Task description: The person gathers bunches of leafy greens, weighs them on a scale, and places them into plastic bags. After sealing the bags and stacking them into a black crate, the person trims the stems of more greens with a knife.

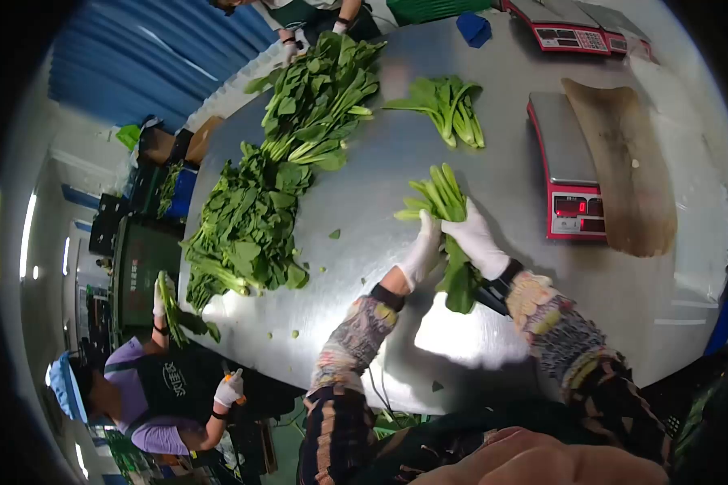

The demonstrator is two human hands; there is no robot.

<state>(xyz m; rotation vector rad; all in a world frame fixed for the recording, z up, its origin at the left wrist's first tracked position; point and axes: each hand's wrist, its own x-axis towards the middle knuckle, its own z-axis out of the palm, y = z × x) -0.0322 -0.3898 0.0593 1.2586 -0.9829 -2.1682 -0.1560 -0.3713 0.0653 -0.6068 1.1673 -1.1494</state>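
Both my hands wear white gloves and hold one bunch of leafy greens [441, 194] above the metal table [356, 242]. My left hand [422, 252] wraps the stems from the left. My right hand [477, 238] closes round the same bunch from the right. The pale stem ends point up and away, and the dark leaves hang below my hands. Beyond them a smaller bunch of greens [445, 109] lies on the table. To the right stands a red scale [570, 149] with a lit display, beside a long brown curved tray [623, 170].
Two heaps of greens [319, 97] [247, 222] lie on the left side. A co-worker [154, 396] at the lower left holds greens; another person's gloved hands [291, 48] touch the far heap. More scales [570, 36] and a blue object [473, 30] are at the far edge.
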